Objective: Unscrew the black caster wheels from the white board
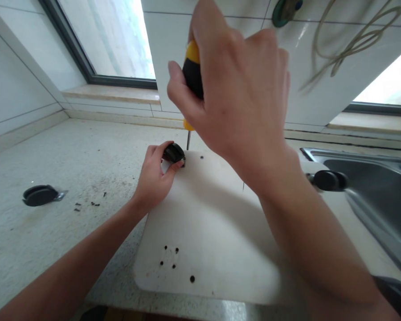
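Plainly, the speckled table (100, 138) takes up most of the scene, running back to a tiled wall. On it lies a large white board (207, 223) with rounded corners, flat and close to the near edge. Right of that is a steel sink (384, 196), partly cut off by the picture's edge.

The right hand (243, 84) is raised above the board, its fingers curled closed around the handle of a yellow-and-black screwdriver (193, 73). The shaft points down toward the board's far left corner; whether the tip touches a screw cannot be told. The left hand (155, 178) pinches a black caster (174, 152) at that same corner, thumb and fingers parted only by its width.

A second caster (329, 180) sits at the right, beside the sink, and a loose caster (39, 195) lies on its side at the left. Between it and the board are a few small dark pieces (77, 206). Smallest are four holes (177, 250) grouped near the board's near left corner.
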A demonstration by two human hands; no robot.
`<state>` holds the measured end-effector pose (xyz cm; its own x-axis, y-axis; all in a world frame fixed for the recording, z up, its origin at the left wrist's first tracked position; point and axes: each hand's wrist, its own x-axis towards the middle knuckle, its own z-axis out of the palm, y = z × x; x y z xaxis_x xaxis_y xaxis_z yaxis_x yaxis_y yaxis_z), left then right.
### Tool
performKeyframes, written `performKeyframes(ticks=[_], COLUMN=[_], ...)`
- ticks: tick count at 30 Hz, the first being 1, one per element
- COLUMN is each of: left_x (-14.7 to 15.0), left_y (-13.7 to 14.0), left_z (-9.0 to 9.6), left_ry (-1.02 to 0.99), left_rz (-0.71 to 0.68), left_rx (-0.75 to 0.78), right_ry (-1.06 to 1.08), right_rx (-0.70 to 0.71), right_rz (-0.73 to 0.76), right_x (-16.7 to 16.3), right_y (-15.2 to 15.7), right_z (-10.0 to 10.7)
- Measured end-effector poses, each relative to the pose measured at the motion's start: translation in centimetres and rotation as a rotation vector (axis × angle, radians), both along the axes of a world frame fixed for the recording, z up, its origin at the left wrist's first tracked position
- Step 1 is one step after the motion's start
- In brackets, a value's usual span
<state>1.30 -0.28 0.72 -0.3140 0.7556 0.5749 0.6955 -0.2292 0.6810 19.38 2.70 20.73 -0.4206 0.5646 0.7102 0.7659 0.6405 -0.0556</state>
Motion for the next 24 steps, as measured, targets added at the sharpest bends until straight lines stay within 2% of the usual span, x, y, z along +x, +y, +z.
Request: performKeyframes(ticks=[4,10,17,24], left_x=[-0.2,0.0,0.2,0.2], left_y=[0.0,-0.1,-0.2,-0.3], left_z=[-0.3,-0.4,-0.3,-0.3], left_ry=[0.0,0.038,0.039,0.048], left_rz=[-0.022,-0.029,-0.021,-0.013], left_rx=[0.003,-0.001,0.012,0.015], right_ry=[-0.013,-0.009,0.046,0.015], right_rx=[0.005,-0.101,-0.049,-0.08], right_rz=[0.045,0.051,0.064,0.017], right_x=[-0.2,-0.9,-0.9,-1.0], right_y=[1.6,3.5,3.5,3.5], right_z=[-1.2,-2.0,-2.2,-2.0])
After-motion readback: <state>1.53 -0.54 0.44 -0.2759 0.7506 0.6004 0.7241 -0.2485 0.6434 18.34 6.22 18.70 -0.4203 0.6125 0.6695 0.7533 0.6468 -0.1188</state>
